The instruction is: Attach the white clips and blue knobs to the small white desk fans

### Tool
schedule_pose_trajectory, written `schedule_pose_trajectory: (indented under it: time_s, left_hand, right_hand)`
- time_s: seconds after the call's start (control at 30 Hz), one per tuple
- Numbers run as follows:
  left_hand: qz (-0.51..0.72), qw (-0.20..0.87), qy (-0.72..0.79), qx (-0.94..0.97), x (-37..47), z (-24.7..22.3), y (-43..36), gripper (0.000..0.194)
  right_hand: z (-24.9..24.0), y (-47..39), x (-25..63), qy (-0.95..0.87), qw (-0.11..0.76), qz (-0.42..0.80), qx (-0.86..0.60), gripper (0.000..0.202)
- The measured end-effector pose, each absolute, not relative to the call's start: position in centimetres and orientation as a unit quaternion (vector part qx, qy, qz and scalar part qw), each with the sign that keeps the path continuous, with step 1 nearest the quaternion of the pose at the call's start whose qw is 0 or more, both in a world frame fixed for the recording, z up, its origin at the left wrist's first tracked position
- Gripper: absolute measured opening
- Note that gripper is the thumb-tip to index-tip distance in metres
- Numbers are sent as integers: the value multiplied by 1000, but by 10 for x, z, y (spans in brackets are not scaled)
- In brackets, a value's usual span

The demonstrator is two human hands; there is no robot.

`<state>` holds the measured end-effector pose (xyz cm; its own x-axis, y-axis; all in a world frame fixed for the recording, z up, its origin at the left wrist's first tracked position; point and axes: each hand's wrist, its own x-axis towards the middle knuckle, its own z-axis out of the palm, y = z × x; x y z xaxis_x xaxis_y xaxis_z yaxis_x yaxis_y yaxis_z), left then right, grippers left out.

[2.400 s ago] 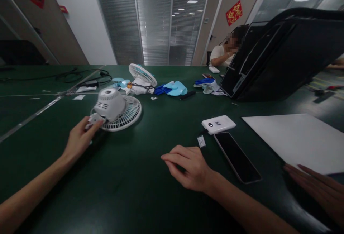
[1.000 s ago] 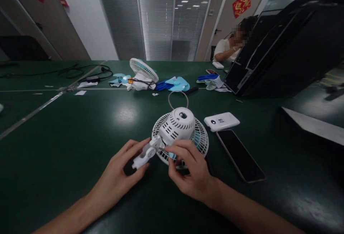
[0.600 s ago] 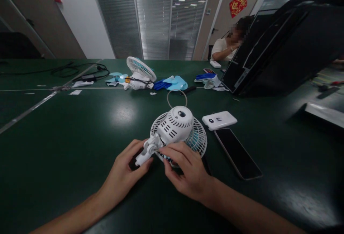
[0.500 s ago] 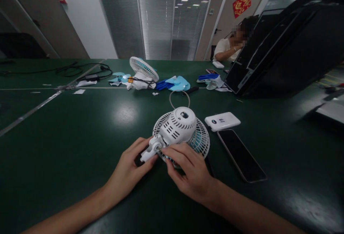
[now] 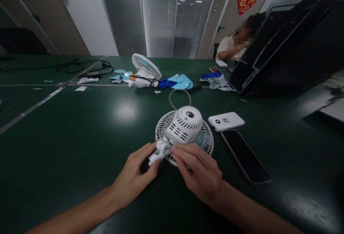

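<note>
A small white fan (image 5: 185,124) lies face down on the table, its rounded motor housing up and its round grille underneath. A white plastic bracket (image 5: 158,154) sticks out from the housing toward me. My left hand (image 5: 135,173) grips this bracket between thumb and fingers from the left side. At the bracket's joint, my right hand (image 5: 199,169) pinches a thin metal piece that looks like a screw (image 5: 170,149). The fingertips partly cover it, so how deep it sits cannot be seen.
Right of the fan lie a white device (image 5: 227,120) marked 18 and a dark phone (image 5: 245,157). Farther back are a second fan (image 5: 146,70), blue fan blades (image 5: 182,81), gloves (image 5: 213,79) and black cables (image 5: 72,67). A large black monitor (image 5: 292,51) stands right; a person (image 5: 231,47) sits behind it.
The view has shifted slightly, so fan and hands appear a little farther right. My right fingertips now cover more of the screw at the joint. Both hands keep their grips.
</note>
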<state>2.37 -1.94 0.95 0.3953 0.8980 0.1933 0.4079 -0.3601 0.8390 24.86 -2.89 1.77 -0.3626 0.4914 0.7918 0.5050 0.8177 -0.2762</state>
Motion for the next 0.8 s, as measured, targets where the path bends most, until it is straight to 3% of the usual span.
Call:
schedule_pose_trajectory:
  time_s: [0.13, 0.57, 0.8]
  left_hand:
    - [350, 351, 433, 753, 24, 7, -20, 40]
    - [362, 415, 397, 735, 25, 7, -21, 55]
    - [340, 383, 400, 760, 27, 6, -24, 62]
  right_hand:
    - [19, -29, 250, -870, 428, -18, -244, 33]
    - [10, -23, 249, -839, 453, 34, -301, 40]
    - [15, -25, 243, -803, 464, 33, -372, 21]
